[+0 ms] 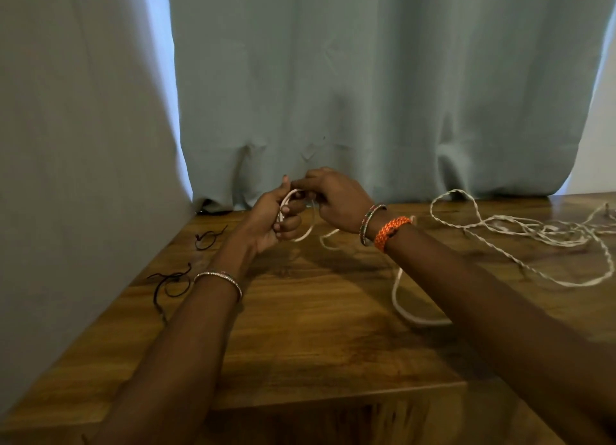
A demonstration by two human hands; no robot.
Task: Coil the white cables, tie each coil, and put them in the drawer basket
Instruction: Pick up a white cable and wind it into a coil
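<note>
White cable (301,217) loop was held above far part of wooden table (300,338), between both hands. Left hand (273,222) was curled round loop's left side; right hand (333,199) pinched strand at loop top. Slack was seen trailing right and near, then into loose tangle (550,231) at far right. Next wrap judged to be fed from right; right hand nearer slack. Black ties (173,283) lay left of left forearm. Drawer basket not in view.
</note>
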